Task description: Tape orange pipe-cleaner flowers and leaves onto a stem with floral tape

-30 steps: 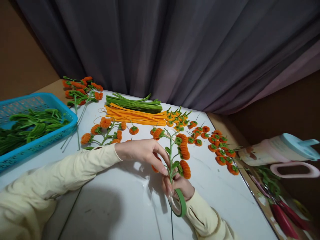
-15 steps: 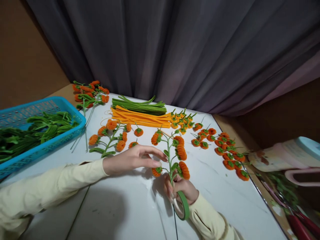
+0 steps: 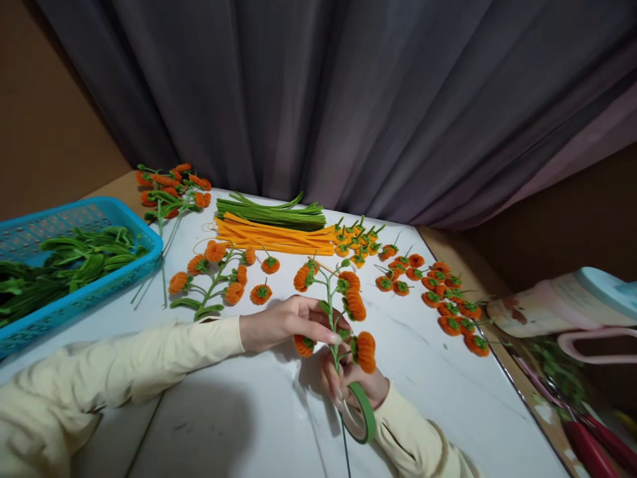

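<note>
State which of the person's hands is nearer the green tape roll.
Right. The right hand is at the upper edge of the green tape roll; the left hand is farther off, higher up beside the flowered stem.

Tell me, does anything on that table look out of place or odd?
Nothing stands out as spilled or broken. One small oddity: a green speck sits alone on the white tabletop, near the loose orange flowers, like a stray scrap.

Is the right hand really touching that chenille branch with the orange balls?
Touching. In the head view, the right hand grips the chenille branch directly, low on its stem.
</note>
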The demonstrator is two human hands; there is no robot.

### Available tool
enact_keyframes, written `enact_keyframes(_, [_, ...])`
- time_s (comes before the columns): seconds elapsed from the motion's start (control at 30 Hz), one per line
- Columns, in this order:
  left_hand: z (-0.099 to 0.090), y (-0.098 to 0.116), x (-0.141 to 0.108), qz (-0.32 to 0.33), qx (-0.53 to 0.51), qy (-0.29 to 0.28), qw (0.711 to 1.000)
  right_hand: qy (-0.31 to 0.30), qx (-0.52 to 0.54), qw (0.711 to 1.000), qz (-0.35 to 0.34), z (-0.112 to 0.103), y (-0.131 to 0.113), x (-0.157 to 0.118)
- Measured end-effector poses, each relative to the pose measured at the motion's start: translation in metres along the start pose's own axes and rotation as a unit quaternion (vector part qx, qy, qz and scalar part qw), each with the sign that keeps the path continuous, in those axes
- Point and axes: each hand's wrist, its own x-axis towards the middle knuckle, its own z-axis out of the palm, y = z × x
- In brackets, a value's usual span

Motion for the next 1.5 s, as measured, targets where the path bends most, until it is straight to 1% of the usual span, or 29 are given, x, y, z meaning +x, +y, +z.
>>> enact_keyframes(0.17, [0.003, 0.002, 0.001, 0.001, -0.012, -0.004, 1.0, -0.009, 0.013, 1.0, 0.002, -0.001, 0.002, 0.0])
enact_keyframes(0.37, [0.003, 0.007, 0.002, -0.008, 0.01, -0.027, 1.0, -0.011, 0.016, 1.0, 0.001, -0.003, 0.004, -0.001])
enact_keyframes(0.43, [0.004, 0.006, 0.003, -0.004, -0.003, -0.013, 1.0, -0.013, 0.011, 1.0, -0.003, -0.002, 0.002, -0.001])
enact_keyframes(0.57, [0.005, 0.002, 0.004, 0.006, -0.048, 0.038, 0.998, -0.018, 0.002, 1.0, -0.011, -0.001, -0.002, -0.001])
enact_keyframes(0.63, [0.005, 0.001, 0.003, 0.008, -0.061, 0.045, 0.997, -0.018, 0.001, 1.0, -0.011, 0.0, -0.002, -0.001])
enact_keyframes(0.83, [0.005, 0.001, 0.005, 0.014, -0.036, -0.036, 0.999, -0.005, 0.007, 1.0, -0.016, 0.0, 0.002, -0.001])
enact_keyframes(1.0, [0.002, -0.004, 0.008, 0.013, -0.032, -0.043, 0.998, -0.002, 0.001, 1.0, -0.014, 0.0, 0.002, -0.001])
enact_keyframes(1.1, [0.002, -0.006, 0.009, 0.011, -0.01, -0.049, 0.999, -0.005, -0.007, 1.0, -0.024, 0.002, 0.002, -0.001])
enact_keyframes(1.27, [0.005, -0.001, 0.009, 0.027, 0.028, -0.07, 0.997, -0.012, -0.027, 0.999, -0.037, 0.005, 0.002, 0.001])
enact_keyframes(1.33, [0.004, 0.002, 0.009, 0.015, 0.032, -0.079, 0.996, -0.02, -0.041, 0.998, -0.04, 0.006, 0.002, 0.002])
enact_keyframes(1.5, [0.004, 0.005, 0.01, -0.01, 0.051, -0.077, 0.996, -0.026, -0.056, 0.997, -0.054, 0.008, 0.001, 0.003])
